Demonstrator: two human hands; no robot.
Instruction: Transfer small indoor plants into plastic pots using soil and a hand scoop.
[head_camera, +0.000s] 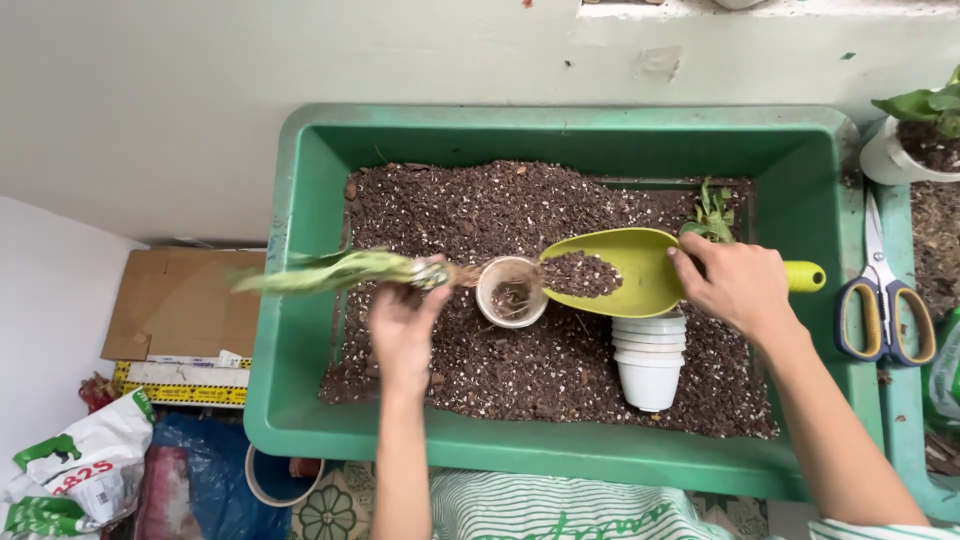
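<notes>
— What do we have in our hands over the green tub (300, 300)?

— Our left hand (403, 330) is clamped on a small plant (340, 270), holding it sideways with its pale striped leaves pointing left and its roots at the rim of a small white pot (512, 291). Held that way, we judge, the roots stay at the opening while soil goes in.

— And the right?

— Our right hand (737, 285) is closed around the handle of a smooth yellow-green plastic scoop (610, 270), tipped toward the pot with a heap of soil in its bowl.

— What about the soil (520, 210) itself?

— Dark, coarse and crumbly, speckled with white grains. Near the scoop, a stack of white pots (650, 360) lies on its side.
</notes>
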